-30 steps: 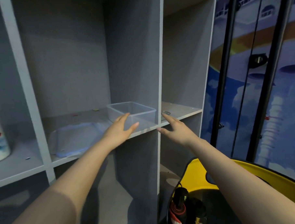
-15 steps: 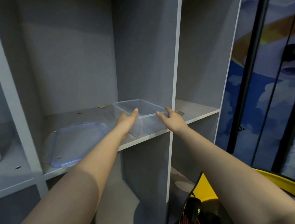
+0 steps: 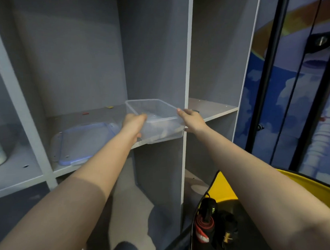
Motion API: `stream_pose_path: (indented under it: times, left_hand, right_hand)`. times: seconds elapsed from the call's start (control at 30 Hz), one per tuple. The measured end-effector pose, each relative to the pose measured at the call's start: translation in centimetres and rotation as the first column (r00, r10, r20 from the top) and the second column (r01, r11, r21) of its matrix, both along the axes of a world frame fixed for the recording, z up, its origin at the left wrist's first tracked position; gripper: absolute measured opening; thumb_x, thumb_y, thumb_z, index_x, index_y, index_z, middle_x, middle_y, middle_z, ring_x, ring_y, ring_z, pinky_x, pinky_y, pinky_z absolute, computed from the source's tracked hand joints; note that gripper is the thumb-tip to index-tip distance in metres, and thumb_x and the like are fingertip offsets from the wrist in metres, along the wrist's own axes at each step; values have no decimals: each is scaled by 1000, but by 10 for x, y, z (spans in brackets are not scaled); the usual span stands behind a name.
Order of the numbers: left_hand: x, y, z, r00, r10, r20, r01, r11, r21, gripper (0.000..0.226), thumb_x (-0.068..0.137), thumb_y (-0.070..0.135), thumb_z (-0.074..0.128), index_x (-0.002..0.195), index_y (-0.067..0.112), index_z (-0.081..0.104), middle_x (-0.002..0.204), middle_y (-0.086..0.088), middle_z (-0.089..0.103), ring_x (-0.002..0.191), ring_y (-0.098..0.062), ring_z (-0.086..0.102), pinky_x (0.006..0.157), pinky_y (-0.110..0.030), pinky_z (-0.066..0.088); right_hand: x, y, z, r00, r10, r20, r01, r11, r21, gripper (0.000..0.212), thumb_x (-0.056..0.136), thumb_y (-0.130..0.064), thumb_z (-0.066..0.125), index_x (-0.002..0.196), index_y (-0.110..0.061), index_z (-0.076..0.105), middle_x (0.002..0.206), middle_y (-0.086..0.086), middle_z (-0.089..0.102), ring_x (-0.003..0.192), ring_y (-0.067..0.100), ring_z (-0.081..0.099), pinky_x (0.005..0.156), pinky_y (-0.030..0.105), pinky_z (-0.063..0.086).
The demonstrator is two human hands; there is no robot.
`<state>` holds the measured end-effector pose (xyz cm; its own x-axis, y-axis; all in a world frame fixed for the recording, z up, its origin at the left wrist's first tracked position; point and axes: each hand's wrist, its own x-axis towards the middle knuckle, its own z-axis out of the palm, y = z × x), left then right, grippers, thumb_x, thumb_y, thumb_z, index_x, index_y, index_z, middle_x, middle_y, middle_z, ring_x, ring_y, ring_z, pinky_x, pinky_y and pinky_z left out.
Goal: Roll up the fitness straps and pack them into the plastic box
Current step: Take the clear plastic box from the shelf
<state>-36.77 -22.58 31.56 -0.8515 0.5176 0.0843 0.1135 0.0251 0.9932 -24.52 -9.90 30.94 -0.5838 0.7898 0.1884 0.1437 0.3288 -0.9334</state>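
The letters "XU" can be read in yellow-green on the black wrap of one rolled fitness strap (image 3: 206, 211); no other writing can be made out. Two rolled straps are seen at the bottom of the view on a yellow-rimmed black surface (image 3: 222, 188): the lettered one, wound with a red-and-black coil, and a second black strap roll (image 3: 226, 230) with a yellow mark just beside it. One clear, rectangular plastic box (image 3: 156, 121) is held at the front edge of the grey shelf (image 3: 95, 116), hard against the upright divider, its near end overhanging the edge. It is grasped by the left hand (image 3: 133, 124) at its left rim and by the right hand (image 3: 192, 120) at its right rim. One translucent blue-edged lid (image 3: 83, 141) lies flat on the same shelf, towards the left front corner.
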Motion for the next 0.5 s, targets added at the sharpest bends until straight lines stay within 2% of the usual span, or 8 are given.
stream_pose_path:
  times: [0.07,0.17,0.2,0.27,0.37,0.43,0.5]
  left_hand:
    - [11,-13,2,1000,-26,-7,26,1000,-5,15,87,10,51,101,14,56,80,-3,53,63,-15,50,51,-22,37]
    - [32,-32,1,994,-87,-59,86,996,-16,23,84,6,51,102,17,61,86,-2,60,71,-14,55,59,-25,44]
    - [41,-38,-1,991,-112,-78,111,994,-16,26,84,5,50,104,17,63,86,-1,61,71,-13,56,60,-25,46]
    - [61,-47,-9,979,-157,-132,156,988,-24,33,84,3,50,109,17,64,89,0,65,70,-13,57,63,-24,47]
    - [93,-58,-22,942,-231,-243,219,973,-76,39,84,7,51,117,24,62,103,1,68,84,-17,61,74,-25,46]
    - [113,-62,-28,909,-281,-309,255,959,-123,39,86,11,53,122,24,59,107,3,66,93,-17,62,79,-26,48]
    - [130,-61,-32,887,-317,-335,274,947,-171,42,88,13,54,128,23,53,114,7,59,103,-14,58,84,-25,45]
  right_hand:
    - [10,-8,3,998,-1,-56,-4,996,-93,47,96,-37,48,132,-7,48,124,7,56,108,22,57,97,40,47]
    - [30,-15,5,994,-8,-112,-18,974,-225,29,96,-23,49,120,-7,54,103,7,59,81,20,60,72,36,52]
    - [36,-16,4,991,-24,-129,-9,968,-252,23,94,-19,51,113,-8,57,102,7,60,77,20,61,68,34,52]
    - [53,-21,3,990,-68,-126,35,967,-253,10,91,-13,55,99,-8,59,103,10,62,83,23,63,67,35,52]
    - [81,-26,-4,990,-120,-74,98,963,-249,25,90,-4,55,114,3,57,111,16,61,100,33,62,81,45,54]
    - [101,-26,-13,989,-142,-25,133,963,-235,28,91,3,52,119,5,56,102,18,58,90,35,61,76,46,53]
    - [119,-25,-22,982,-189,16,188,961,-202,30,90,6,49,117,1,60,96,17,59,74,30,61,61,39,55]
